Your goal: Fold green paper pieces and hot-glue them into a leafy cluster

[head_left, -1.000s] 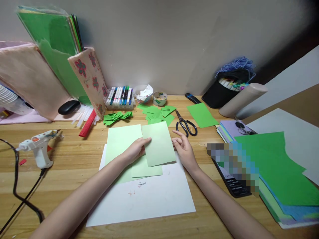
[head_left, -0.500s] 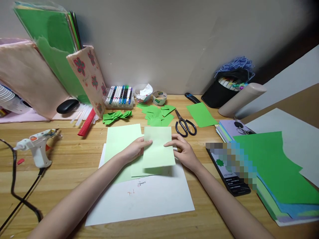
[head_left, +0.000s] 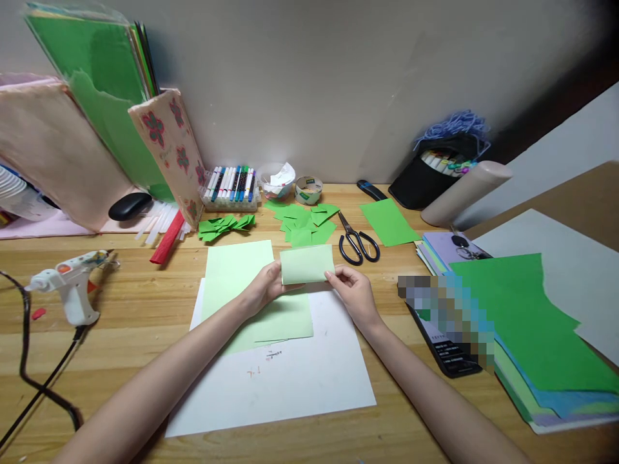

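Between my two hands I hold a pale green sheet of paper (head_left: 306, 264), doubled over into a low, wide rectangle. My left hand (head_left: 265, 287) grips its left edge, some fingers hidden underneath. At its lower right corner, my right hand (head_left: 354, 293) pinches the paper between thumb and fingers. Larger pale green sheets (head_left: 236, 283) lie beneath my hands, on top of a white sheet (head_left: 290, 399) with small pen marks. Just beyond the held paper are cut green paper pieces (head_left: 302, 225) and black-handled scissors (head_left: 358, 240), blades pointing away.
A white glue gun (head_left: 72, 290) with a black cord stands at left. Along the wall are a marker box (head_left: 231, 188), a tape roll (head_left: 308, 189) and a black pen holder (head_left: 430, 177). At right lie a phone (head_left: 449, 354) and stacked coloured paper (head_left: 532, 328).
The pale green sheet was upright and unfolded; its lower part is now folded up, making it about half as tall. My right hand has shifted to its lower right corner.
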`<action>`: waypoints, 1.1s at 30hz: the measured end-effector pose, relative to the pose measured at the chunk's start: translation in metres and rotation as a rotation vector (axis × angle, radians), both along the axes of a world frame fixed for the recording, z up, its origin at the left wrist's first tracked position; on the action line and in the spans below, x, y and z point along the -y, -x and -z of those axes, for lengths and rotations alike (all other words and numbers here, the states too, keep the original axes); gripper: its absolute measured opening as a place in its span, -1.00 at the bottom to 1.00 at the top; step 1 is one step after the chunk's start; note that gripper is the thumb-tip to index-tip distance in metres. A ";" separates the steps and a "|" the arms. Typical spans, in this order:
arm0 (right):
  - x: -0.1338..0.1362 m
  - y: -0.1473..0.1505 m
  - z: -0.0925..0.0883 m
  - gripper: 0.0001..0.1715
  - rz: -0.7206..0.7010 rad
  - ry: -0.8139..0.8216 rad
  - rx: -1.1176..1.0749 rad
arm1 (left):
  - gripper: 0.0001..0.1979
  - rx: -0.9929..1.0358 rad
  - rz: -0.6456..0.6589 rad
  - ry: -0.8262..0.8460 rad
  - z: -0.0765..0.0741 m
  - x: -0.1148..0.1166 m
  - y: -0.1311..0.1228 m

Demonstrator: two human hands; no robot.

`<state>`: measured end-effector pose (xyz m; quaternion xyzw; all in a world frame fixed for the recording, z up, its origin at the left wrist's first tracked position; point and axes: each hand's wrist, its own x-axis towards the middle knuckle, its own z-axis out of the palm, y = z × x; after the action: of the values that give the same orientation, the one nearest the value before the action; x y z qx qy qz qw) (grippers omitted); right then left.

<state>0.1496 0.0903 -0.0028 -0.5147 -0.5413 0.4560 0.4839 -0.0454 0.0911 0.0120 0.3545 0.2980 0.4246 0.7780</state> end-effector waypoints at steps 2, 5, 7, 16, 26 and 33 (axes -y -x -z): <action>0.001 0.000 0.000 -0.72 0.004 0.000 0.002 | -0.44 -0.139 -0.120 -0.047 0.001 0.003 -0.005; 0.001 0.001 -0.001 -0.73 -0.023 0.011 -0.025 | -0.55 -0.363 -0.259 -0.073 0.004 0.006 -0.012; 0.001 0.002 -0.002 -0.72 -0.034 0.028 -0.067 | -0.59 -0.444 -0.292 -0.084 0.006 0.008 -0.015; -0.001 0.004 0.000 -0.69 0.052 0.049 -0.125 | -0.65 -0.539 -0.283 -0.159 0.009 0.009 -0.017; -0.004 0.003 0.002 -0.47 -0.013 0.160 -0.301 | -0.64 -0.587 -0.291 -0.163 0.009 0.010 -0.018; -0.002 0.002 -0.001 -0.69 -0.033 0.225 -0.215 | -0.61 -0.618 -0.309 -0.135 0.007 0.010 -0.018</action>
<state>0.1481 0.0926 -0.0019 -0.5051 -0.4404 0.5739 0.4708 -0.0270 0.0808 0.0054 0.4675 0.5406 0.4288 0.5525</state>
